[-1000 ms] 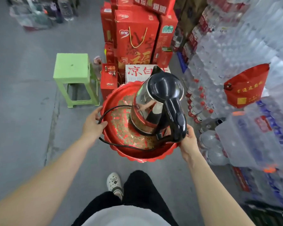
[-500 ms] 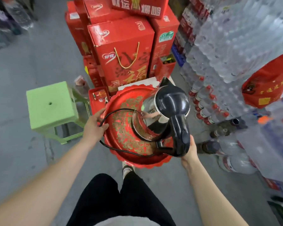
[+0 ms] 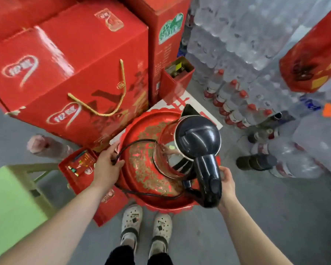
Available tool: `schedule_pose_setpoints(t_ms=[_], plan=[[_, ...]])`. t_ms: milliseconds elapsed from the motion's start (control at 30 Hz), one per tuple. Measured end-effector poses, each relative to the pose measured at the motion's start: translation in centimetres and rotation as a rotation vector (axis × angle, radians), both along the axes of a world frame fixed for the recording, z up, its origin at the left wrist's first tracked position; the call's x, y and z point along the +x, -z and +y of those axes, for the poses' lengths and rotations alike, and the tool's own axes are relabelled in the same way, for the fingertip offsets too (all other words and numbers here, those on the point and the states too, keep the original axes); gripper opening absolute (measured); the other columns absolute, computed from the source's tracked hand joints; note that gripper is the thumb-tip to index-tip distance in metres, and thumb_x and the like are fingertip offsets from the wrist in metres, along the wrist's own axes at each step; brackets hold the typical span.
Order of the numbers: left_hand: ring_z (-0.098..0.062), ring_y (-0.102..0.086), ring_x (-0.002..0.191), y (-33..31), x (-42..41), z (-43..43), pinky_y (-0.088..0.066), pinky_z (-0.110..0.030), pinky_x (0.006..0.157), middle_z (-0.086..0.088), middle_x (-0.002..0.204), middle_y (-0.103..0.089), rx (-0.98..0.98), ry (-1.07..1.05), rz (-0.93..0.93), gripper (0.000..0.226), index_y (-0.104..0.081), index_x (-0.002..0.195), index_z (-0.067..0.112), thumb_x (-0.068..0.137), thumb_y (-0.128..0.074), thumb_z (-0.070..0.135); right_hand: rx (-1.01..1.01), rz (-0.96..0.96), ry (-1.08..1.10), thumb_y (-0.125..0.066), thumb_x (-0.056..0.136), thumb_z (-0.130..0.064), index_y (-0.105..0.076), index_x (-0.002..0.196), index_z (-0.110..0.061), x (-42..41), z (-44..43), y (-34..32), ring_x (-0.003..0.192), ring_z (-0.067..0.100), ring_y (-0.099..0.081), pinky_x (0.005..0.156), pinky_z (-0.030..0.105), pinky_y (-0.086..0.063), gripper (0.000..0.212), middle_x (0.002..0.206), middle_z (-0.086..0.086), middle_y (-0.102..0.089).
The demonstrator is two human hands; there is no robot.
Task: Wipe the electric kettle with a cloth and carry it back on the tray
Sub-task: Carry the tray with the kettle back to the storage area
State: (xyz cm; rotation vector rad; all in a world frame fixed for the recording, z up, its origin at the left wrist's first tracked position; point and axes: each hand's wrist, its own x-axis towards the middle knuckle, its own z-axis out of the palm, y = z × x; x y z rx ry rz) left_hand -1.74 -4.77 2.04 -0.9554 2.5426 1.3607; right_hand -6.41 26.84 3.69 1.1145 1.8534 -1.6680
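A steel electric kettle [image 3: 182, 150] with a black lid and black handle stands on a round red tray [image 3: 141, 169] with gold patterning. Its black power cord [image 3: 136, 143] loops across the tray and over the near rim. My left hand [image 3: 106, 166] grips the tray's left rim, pinning the cord there. My right hand [image 3: 226, 183] holds the right rim, partly hidden behind the kettle's handle. The tray hangs in the air in front of me, above a white box with red characters [image 3: 203, 113]. No cloth is in view.
Tall red gift cartons [image 3: 80, 73] stand right ahead and to the left. A small red box [image 3: 80, 165] and a green plastic stool [image 3: 10, 203] are at my left. Shrink-wrapped water bottle packs [image 3: 256, 44] rise on the right, with loose bottles [image 3: 256, 161] on the grey floor.
I have walked forward with the tray: the red cartons and white box are much closer, and the green stool has slid to my lower left. Both hands keep their grip.
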Motion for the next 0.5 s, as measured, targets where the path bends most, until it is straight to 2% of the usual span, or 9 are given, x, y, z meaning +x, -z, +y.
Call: schedule_pose_setpoints(t_ms=[100, 167, 233, 400, 500], plan=[[-0.031, -0.056, 0.1, 3.3, -2.9, -1.4, -0.041, -0.039, 0.095, -0.022, 0.104, -0.061, -0.049, 0.09, 0.008, 0.069, -0.049, 0.143, 0.02, 0.081, -0.069, -0.003, 0.074, -0.019, 0.03, -0.055, 0.097, -0.005, -0.052, 0.113, -0.018, -1.8, -0.5, 3.9, 0.07, 0.021, -0.06, 0.082, 0.038, -0.051, 0.021, 0.085, 0.003, -0.064], [-0.028, -0.056, 0.099, 4.9, -4.3, -2.1, -0.039, -0.033, 0.092, -0.018, 0.108, -0.062, -0.062, 0.096, 0.008, 0.069, -0.049, 0.143, 0.02, 0.082, -0.07, -0.002, 0.115, -0.006, -0.002, -0.062, 0.093, 0.0, -0.053, 0.111, -0.02, -2.6, -0.6, 5.8, 0.061, 0.013, -0.066, 0.063, 0.024, -0.054, 0.028, 0.086, -0.002, -0.065], [-0.025, -0.055, 0.096, 6.0, -5.1, -2.5, -0.037, -0.028, 0.088, -0.016, 0.108, -0.062, -0.071, 0.093, 0.006, 0.067, -0.049, 0.143, 0.02, 0.083, -0.07, -0.001, 0.138, -0.002, -0.04, -0.067, 0.089, 0.005, -0.052, 0.112, -0.02, -3.0, -1.1, 6.9, 0.054, 0.006, -0.066, 0.046, 0.014, -0.05, 0.037, 0.087, -0.003, -0.067], [-0.032, -0.057, 0.108, 7.8, -6.0, -2.5, -0.04, -0.038, 0.098, -0.017, 0.116, -0.06, -0.07, 0.078, -0.025, 0.067, -0.048, 0.144, 0.022, 0.084, -0.068, 0.001, 0.178, -0.027, -0.032, -0.064, 0.092, 0.002, -0.053, 0.122, -0.017, -3.5, -1.4, 8.2, 0.065, 0.013, -0.065, 0.046, 0.016, -0.05, 0.037, 0.097, 0.006, -0.071], [-0.032, -0.057, 0.111, 8.2, -6.1, -2.3, -0.038, -0.035, 0.098, -0.015, 0.12, -0.059, -0.092, 0.067, -0.004, 0.067, -0.048, 0.145, 0.024, 0.085, -0.068, 0.002, 0.156, -0.033, -0.07, -0.068, 0.092, -0.004, -0.054, 0.122, -0.022, -3.2, -0.9, 8.8, 0.065, 0.008, -0.072, 0.046, 0.015, -0.051, 0.037, 0.098, 0.003, -0.075]])
